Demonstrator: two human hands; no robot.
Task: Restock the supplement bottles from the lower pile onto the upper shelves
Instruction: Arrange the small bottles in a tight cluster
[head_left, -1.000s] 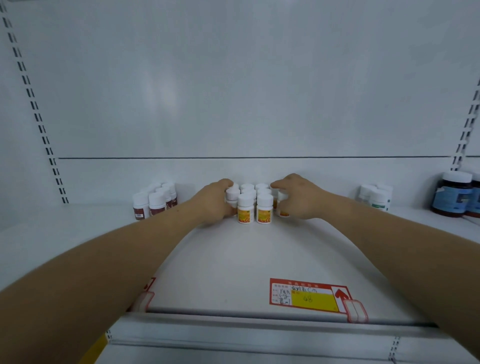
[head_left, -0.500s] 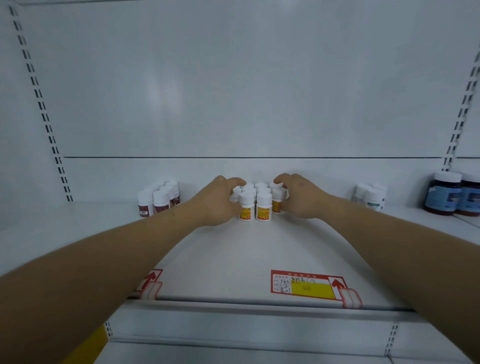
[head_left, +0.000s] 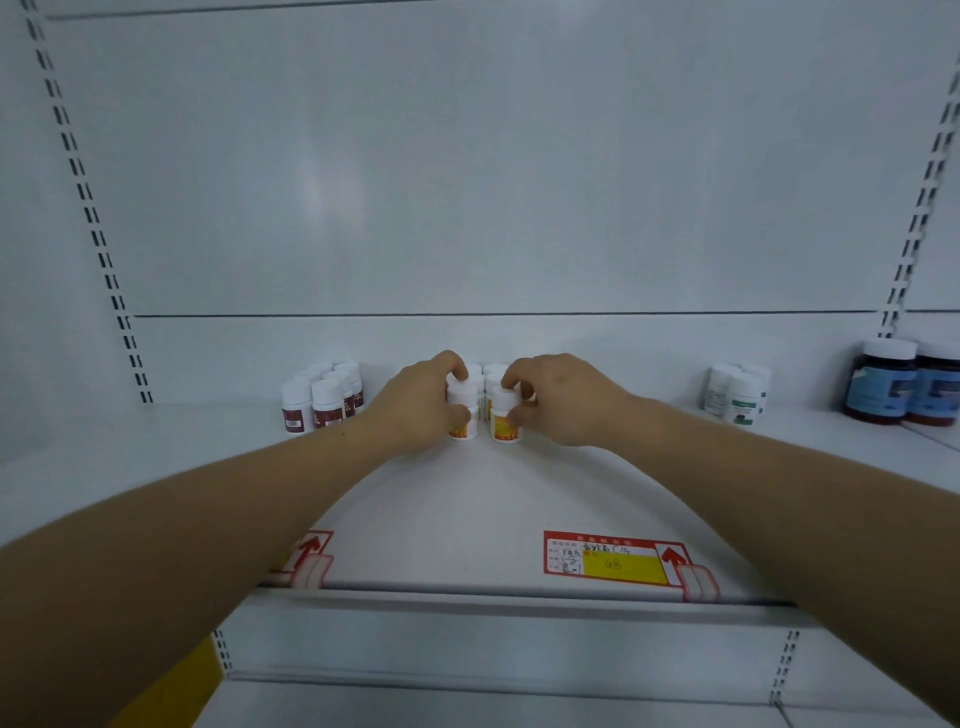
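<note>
— At the back of the shelf (head_left: 467, 509), what are both hands doing?
— Each is gripping one small white bottle with an orange label. The left hand (head_left: 415, 410) is curling its fingers (head_left: 457, 364) over the cap of the left bottle (head_left: 463, 415), with the thumb low on the label. The right hand (head_left: 566, 400) is pinching the right bottle (head_left: 505, 415) around its cap and side.
— Why so close together?
— My guess is that the two bottles are forming a front row. More of the same kind (head_left: 493, 376) are standing just behind them, against the back wall, so the pair is probably being squared up against that cluster.
— Are the two touching?
— No, a thin gap is showing between them; both are standing upright on the shelf.
— What else is sitting up there?
— Bottles with dark red labels (head_left: 322, 400) are grouped to the left, white bottles with green labels (head_left: 737, 397) to the right, and big dark jars (head_left: 883, 384) at the far right. Each kind seems to be keeping its own patch, likely matching the price tag (head_left: 613, 558) at the shelf's front edge.
— And the lower pile?
— It is not showing from this angle.
</note>
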